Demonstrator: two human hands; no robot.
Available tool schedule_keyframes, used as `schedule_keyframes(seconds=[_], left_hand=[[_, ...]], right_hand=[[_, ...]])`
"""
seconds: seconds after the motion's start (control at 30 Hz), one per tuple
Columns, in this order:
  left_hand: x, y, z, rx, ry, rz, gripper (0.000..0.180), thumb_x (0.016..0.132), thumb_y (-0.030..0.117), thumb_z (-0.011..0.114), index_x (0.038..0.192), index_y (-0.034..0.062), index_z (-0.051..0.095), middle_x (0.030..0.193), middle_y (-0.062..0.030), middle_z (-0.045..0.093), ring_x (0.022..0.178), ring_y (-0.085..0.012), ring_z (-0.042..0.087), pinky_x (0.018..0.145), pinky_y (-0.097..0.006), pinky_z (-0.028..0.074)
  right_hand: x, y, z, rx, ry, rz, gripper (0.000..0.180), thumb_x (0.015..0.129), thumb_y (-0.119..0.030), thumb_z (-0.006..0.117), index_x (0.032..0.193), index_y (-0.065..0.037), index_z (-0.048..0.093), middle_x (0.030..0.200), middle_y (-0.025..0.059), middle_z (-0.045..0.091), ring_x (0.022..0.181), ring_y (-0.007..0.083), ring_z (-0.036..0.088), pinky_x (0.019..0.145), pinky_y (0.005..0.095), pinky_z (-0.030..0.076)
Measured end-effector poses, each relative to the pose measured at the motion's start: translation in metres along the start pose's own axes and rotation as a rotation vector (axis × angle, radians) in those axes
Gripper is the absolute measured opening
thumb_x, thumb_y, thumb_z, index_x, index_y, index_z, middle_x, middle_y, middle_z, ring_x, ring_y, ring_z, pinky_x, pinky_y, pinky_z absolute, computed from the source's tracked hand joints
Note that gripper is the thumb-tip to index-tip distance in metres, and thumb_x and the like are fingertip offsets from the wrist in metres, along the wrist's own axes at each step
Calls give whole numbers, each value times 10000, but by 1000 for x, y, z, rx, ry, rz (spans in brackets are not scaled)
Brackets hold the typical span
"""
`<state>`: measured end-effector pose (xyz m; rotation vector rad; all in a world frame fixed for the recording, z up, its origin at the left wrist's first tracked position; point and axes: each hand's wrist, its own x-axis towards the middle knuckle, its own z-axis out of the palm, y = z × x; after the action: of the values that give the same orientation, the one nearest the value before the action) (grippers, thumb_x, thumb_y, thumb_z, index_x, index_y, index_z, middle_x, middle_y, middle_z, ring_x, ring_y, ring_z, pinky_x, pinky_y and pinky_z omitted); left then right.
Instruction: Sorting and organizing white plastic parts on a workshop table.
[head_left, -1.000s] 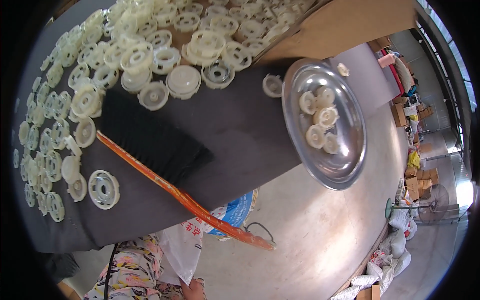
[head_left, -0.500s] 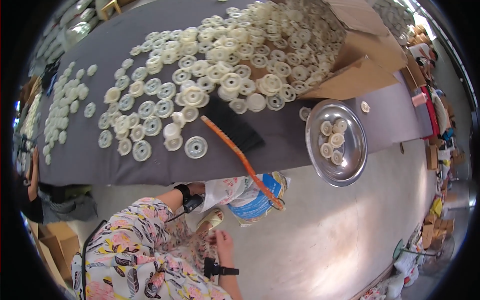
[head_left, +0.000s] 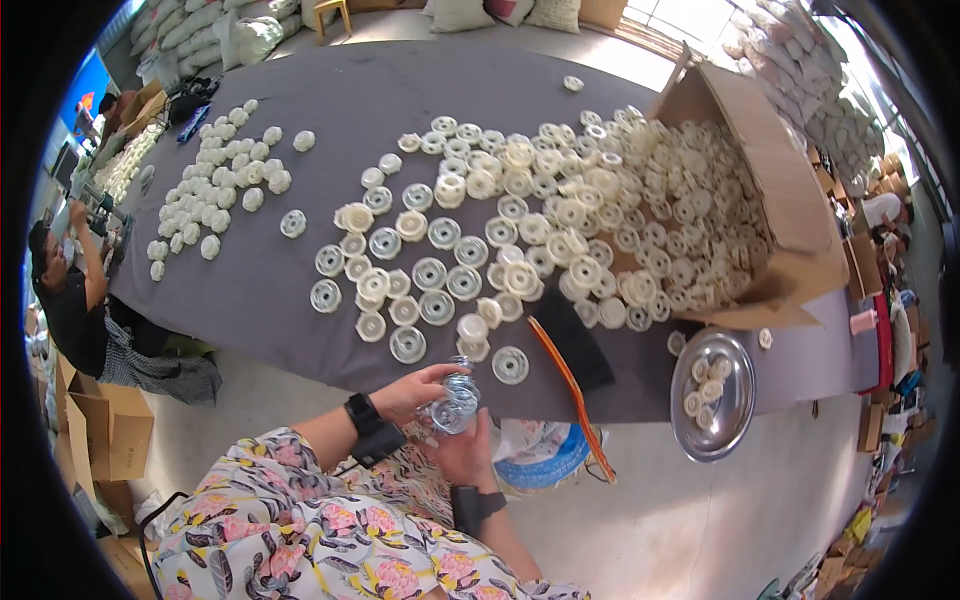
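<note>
Just in front of the table's near edge, my left hand (head_left: pixel 412 393) closes around a stack of shiny metal rings (head_left: pixel 456 402). My right hand (head_left: pixel 468 455) cups the same rings from below, its fingers curled against them. Beyond the hands, many cream plastic wheel-shaped discs (head_left: pixel 372 284) lie scattered over the grey tablecloth (head_left: pixel 290 330); some have shiny metal centres. One larger disc (head_left: pixel 510 365) lies closest to my hands. To their right rests a brush (head_left: pixel 572 395) with black bristles and an orange handle that juts over the edge.
A cardboard box (head_left: pixel 790 190) lies on its side, discs spilling out. A steel bowl (head_left: pixel 735 425) at the right edge holds several small discs. Cream caps (head_left: pixel 215 180) cluster at far left. A sack (head_left: pixel 540 470) stands below the table. Another person (head_left: pixel 75 290) sits at the left.
Both hands have come up from below the table edge and together, with the metal rings now showing between them. The view has shifted, so the table appears lower and farther right.
</note>
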<state>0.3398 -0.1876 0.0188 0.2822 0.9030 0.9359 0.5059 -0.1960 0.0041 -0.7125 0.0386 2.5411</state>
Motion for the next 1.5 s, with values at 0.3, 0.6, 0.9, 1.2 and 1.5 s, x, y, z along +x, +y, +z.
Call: schedule_keyframes(seconds=[0.3,0.6,0.9,1.2,1.5], left_hand=[[32,94,-22,858,191,497,541,779,134,646,1292,110,475,1221,-127,463,1083,-219,522,932,-321,427],[58,148,-41,1094,-98,437,541,796,171,554,1327,171,449,1238,-207,425,1143,-367,449,970,-411,375],[89,165,-17,781,-19,324,342,854,206,566,1183,112,554,1105,-115,543,999,-199,532,836,-339,445],[114,184,-5,151,176,190,508,866,108,572,1333,153,378,1065,-30,549,912,-113,569,636,-273,548],[174,232,-32,1357,416,366,551,783,247,648,1283,130,446,964,-145,595,839,-242,602,741,-355,485]], right_hand=[[142,-42,21,364,-190,16,662,804,-658,456,1211,-138,488,1166,91,542,1078,265,519,896,446,415],[161,-53,26,233,77,-179,635,804,-630,454,1193,-133,527,1108,82,590,965,262,592,782,438,488],[161,-86,19,383,-212,-170,592,849,-556,428,1319,-196,415,1256,126,496,1087,308,532,823,507,479],[145,-147,22,158,-155,-120,539,884,-476,439,1341,-194,389,1243,148,499,1078,318,537,787,493,524],[146,-187,17,207,-283,-106,539,904,-448,427,1375,-198,347,1296,163,446,1133,339,485,819,506,516]])
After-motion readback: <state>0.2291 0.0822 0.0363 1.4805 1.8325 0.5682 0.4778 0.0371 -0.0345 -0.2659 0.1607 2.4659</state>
